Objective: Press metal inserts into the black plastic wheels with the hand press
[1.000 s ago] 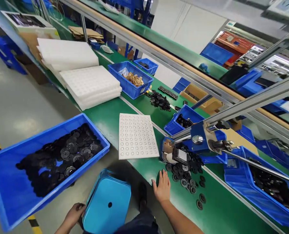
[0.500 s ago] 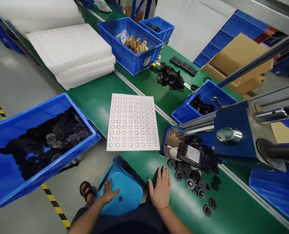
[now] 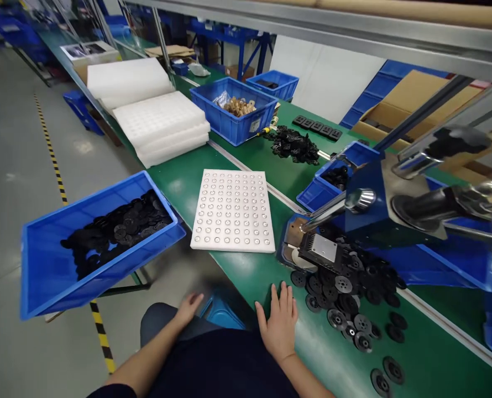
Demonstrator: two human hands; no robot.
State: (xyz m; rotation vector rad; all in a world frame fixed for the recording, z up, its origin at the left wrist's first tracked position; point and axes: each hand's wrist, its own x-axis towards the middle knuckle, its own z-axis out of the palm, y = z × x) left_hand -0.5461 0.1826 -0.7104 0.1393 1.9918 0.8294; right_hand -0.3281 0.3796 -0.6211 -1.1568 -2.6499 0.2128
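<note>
My right hand (image 3: 279,322) lies flat and open on the near edge of the green bench (image 3: 246,271), just left of a heap of black round gear-like discs (image 3: 345,293). My left hand (image 3: 188,307) is open, fingers spread, resting by my knee above the light blue stool (image 3: 223,314), which my legs mostly hide. A white foam tray (image 3: 233,210) with rows of small holes lies on the bench ahead of my hands. A blue press fixture (image 3: 395,221) with metal handles stands over the discs.
A blue bin of black discs (image 3: 100,237) sits tilted on a stand at my left. Stacked white foam trays (image 3: 158,127), a blue bin of tan parts (image 3: 235,110), more blue bins (image 3: 333,182), a black parts pile (image 3: 294,146) and cardboard boxes (image 3: 412,110) lie farther along the bench.
My left hand moved from the stool's edge onto its top, then toward my knee as my body came over the stool. My right hand stayed flat on the bench edge.
</note>
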